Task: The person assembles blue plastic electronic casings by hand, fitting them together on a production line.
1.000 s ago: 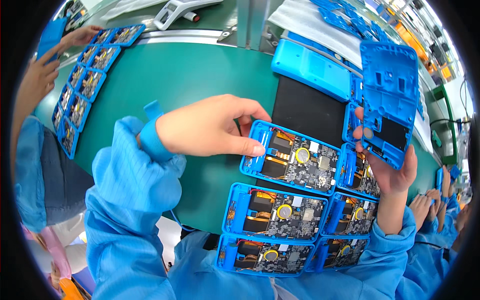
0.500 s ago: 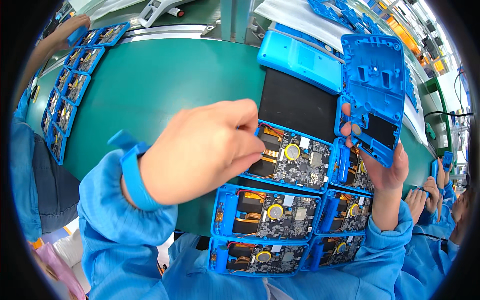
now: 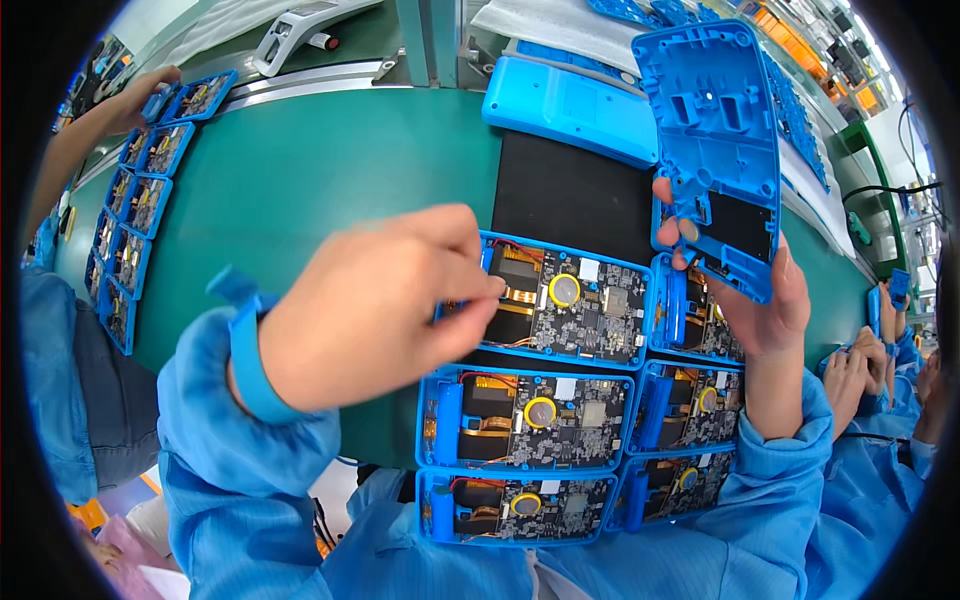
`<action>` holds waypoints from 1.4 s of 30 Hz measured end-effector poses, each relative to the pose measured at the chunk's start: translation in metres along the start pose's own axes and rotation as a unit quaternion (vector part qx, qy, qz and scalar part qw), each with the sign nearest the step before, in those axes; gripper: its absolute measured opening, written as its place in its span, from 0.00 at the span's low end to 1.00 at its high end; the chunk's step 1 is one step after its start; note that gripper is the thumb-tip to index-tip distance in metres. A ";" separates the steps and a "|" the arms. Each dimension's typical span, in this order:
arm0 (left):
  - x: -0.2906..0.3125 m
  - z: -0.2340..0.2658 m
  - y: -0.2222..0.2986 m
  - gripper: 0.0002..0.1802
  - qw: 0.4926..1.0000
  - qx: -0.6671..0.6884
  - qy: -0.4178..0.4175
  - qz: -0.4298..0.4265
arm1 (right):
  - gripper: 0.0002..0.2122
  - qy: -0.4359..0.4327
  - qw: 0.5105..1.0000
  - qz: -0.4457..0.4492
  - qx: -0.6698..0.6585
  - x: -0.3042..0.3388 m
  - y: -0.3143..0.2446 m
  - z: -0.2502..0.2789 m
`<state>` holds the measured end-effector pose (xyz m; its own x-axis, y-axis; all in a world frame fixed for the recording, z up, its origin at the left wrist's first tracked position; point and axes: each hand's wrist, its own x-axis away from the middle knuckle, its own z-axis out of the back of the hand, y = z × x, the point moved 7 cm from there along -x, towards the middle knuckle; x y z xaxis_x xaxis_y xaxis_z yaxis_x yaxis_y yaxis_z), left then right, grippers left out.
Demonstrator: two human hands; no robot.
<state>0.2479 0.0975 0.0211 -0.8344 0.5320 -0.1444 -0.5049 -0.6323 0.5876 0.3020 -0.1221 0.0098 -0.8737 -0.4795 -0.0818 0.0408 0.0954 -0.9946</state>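
Note:
My left hand (image 3: 385, 290), with a blue band (image 3: 262, 365) round its wrist, is closed in a pinch over the left end of an open blue device housing (image 3: 590, 305). Its fingertips are beside an orange flat cable (image 3: 522, 296); whether they hold anything is hidden. A circuit board (image 3: 600, 318) with a yellow-ringed coin cell (image 3: 564, 291) fills much of that housing. In my right hand (image 3: 768, 318), a blue housing cover (image 3: 712, 130) stands nearly upright, its ribbed inside showing. The fingers grip its lower end, above another open housing (image 3: 690, 315).
More open housings with boards (image 3: 525, 420) lie in rows nearest me. Beyond lie a black mat (image 3: 570, 200) and a closed blue casing (image 3: 570, 110). Along the green table's (image 3: 330, 150) left side, another person's hand (image 3: 135, 100) is at similar housings. Other people's hands (image 3: 855, 365) are at right.
The table and devices have shifted slightly left in the view. My left hand keeps its pinch near the flat cable, and my right hand still holds the cover.

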 end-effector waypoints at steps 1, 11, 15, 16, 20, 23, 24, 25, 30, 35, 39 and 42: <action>-0.002 0.000 -0.003 0.09 1.000 -0.002 -0.002 0.002 | 0.43 -0.007 1.000 0.005 0.005 0.001 0.000 0.001; -0.028 0.004 -0.003 0.07 0.997 -0.025 -0.076 0.019 | 0.37 -0.065 0.994 0.021 0.091 0.000 -0.004 0.001; -0.043 -0.001 -0.012 0.06 0.978 0.034 -0.189 0.080 | 0.35 -0.084 0.993 0.027 0.083 0.003 -0.002 0.003; -0.045 -0.001 -0.011 0.06 0.970 0.027 -0.220 0.096 | 0.35 -0.082 0.993 0.029 0.076 0.003 -0.002 0.003; -0.050 -0.006 -0.013 0.07 0.951 0.042 -0.272 0.142 | 0.36 -0.092 0.993 0.039 0.068 0.003 0.002 0.004; -0.049 -0.005 -0.012 0.07 0.950 0.057 -0.275 0.138 | 0.36 -0.100 0.991 0.044 0.079 0.003 -0.001 0.002; -0.049 -0.006 -0.012 0.07 0.950 0.057 -0.275 0.137 | 0.36 -0.098 0.990 0.042 0.088 0.004 -0.001 0.001; -0.050 -0.006 -0.012 0.07 0.952 0.057 -0.272 0.131 | 0.36 -0.097 0.990 0.042 0.089 0.004 -0.002 0.001; -0.049 -0.005 -0.011 0.07 0.964 0.038 -0.241 0.110 | 0.36 -0.078 0.992 0.026 0.096 0.003 -0.002 0.000; -0.044 0.010 -0.009 0.10 0.982 0.020 -0.184 0.043 | 0.37 -0.085 0.993 0.025 0.083 0.003 -0.003 -0.004; -0.029 0.026 -0.031 0.16 0.986 0.041 -0.113 0.115 | 0.41 -0.010 0.997 0.014 0.074 0.003 -0.001 -0.004; -0.010 0.012 -0.049 0.22 0.943 0.129 -0.177 0.249 | 0.42 -0.001 0.999 0.019 0.051 0.006 0.001 0.000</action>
<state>0.2833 0.1296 0.0035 -0.8042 0.3882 0.4500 0.0395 -0.7207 0.6922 0.2972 -0.1249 0.0086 -0.8696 -0.4790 -0.1200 0.1236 0.0242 -0.9920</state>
